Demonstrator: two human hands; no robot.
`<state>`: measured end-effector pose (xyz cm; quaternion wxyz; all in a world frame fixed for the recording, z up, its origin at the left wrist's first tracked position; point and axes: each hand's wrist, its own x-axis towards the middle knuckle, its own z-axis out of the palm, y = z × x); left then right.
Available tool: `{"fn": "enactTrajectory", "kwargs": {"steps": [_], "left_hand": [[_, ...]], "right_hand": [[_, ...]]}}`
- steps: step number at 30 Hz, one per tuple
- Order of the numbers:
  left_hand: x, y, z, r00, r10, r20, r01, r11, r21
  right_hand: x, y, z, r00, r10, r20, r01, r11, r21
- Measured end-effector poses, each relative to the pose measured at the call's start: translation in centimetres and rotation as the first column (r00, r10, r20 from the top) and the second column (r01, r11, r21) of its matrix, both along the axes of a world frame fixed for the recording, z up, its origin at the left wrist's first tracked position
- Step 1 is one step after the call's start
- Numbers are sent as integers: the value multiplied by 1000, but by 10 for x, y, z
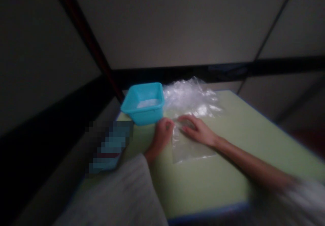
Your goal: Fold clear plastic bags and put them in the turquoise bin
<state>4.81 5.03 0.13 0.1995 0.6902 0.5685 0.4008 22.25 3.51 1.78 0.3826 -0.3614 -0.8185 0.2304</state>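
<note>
A clear plastic bag (193,149) lies flat on the light green table (218,182). My left hand (162,134) is curled closed at the bag's upper left corner and seems to pinch its edge. My right hand (196,129) lies on the upper part of the bag with fingers stretched out and pressed flat. Just beyond my left hand stands a turquoise plastic tub (144,105) with something white inside. The picture is dim and slightly blurred.
A heap of crumpled clear plastic bags (190,97) lies behind my hands, right of the tub. A pixelated blurred patch (109,148) sits at the table's left edge. Walls with a dark band close off the back and left. The table has a blue rim.
</note>
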Motion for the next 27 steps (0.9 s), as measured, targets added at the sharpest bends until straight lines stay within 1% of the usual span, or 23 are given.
{"fn": "enactTrajectory", "kwargs": {"steps": [3, 6, 10, 13, 16, 19, 22, 27], "left_hand": [[4, -7, 7, 988, -92, 121, 88, 995, 37], [8, -14, 13, 964, -169, 205, 160, 985, 60], [5, -19, 13, 938, -186, 294, 182, 982, 41], [-6, -20, 10, 923, -168, 347, 193, 980, -38], [-21, -22, 9, 913, -172, 370, 244, 957, -155], [-27, -24, 11, 908, -199, 368, 310, 911, -272], [-26, -28, 15, 901, -220, 374, 361, 858, -365], [-22, -38, 21, 873, -233, 428, 426, 791, -440]], "right_hand": [[-3, 3, -3, 998, 10, -57, -10, 1000, 2], [-8, 2, -3, 997, -24, -74, 23, 1000, -18], [-13, -1, 0, 990, -48, -131, 47, 999, -12], [-13, -2, 3, 986, -54, -155, 57, 998, 15], [-13, -2, 4, 984, -54, -170, 60, 998, 34], [-12, -2, 7, 984, -49, -173, 57, 998, 38], [-12, -4, 11, 984, -61, -166, 68, 997, 38], [-12, -5, 14, 985, -82, -152, 86, 996, 20]]}}
